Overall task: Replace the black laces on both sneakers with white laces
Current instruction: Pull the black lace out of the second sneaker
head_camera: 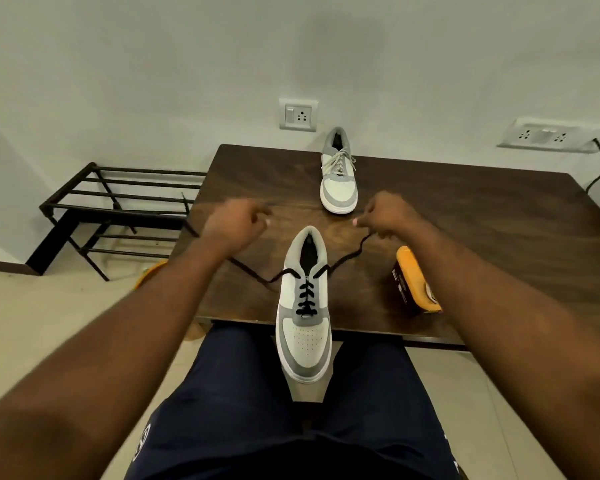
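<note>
Two sneakers sit in view: the far sneaker point(339, 174) stands on the desk point(465, 216) already threaded with a white lace point(338, 161), while the near sneaker point(305, 306) rests with its heel on the desk's near edge and its toe over the person's lap, laced with a black lace point(305, 296). The left hand point(234, 223) has its grip closed on the lace's left end, and the right hand point(385, 213) pinches the right end, both strands drawn out and up from the top eyelets. That lace looks soft, light and limp, so it should slide through the eyelets under a gentle pull, though the crossings may bind. Taking hold near the eyelets, not at the tips, would probably give better control. An orange box point(416, 282) lies on the desk to the right.
</note>
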`<state>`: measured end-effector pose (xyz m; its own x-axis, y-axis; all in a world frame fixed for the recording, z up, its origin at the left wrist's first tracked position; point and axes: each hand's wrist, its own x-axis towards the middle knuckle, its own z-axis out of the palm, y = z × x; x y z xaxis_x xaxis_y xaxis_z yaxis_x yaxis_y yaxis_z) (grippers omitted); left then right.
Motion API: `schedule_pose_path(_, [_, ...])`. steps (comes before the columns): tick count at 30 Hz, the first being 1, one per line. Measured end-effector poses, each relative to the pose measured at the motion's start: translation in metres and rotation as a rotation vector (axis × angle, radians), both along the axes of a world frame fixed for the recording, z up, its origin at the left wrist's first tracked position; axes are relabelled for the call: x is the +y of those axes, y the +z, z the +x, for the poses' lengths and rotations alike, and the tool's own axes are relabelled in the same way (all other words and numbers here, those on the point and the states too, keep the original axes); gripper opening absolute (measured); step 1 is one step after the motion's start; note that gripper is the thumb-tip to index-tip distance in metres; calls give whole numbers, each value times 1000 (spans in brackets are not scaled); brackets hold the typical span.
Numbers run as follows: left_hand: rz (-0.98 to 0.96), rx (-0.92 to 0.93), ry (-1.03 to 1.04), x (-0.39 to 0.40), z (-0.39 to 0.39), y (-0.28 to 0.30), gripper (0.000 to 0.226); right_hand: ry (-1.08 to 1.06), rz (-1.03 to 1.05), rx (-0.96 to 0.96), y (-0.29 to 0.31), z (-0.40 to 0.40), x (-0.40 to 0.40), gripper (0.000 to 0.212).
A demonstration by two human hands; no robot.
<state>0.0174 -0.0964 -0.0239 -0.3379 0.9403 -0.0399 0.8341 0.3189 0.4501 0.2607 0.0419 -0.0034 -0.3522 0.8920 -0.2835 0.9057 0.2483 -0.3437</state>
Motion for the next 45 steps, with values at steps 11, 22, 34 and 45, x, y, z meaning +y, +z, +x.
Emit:
schedule_pose_path(11, [-50,-173,-146,-35,70,-90,54,166,-153,430,-99,-20,-87,17])
schedule_pose_path(22, [-69,-139,-36,-49,63,-113,52,76,-39,457,-117,-14,-89,8])
schedule_pose_path(34, [-39,-239,-26,-49,72,-113,51,110,-169,210,-108,-52,-96,20])
schedule_pose_path(45, [-32,-222,-38,-45,67,-112,45,-340,-448,977,-109,-20,-137,16])
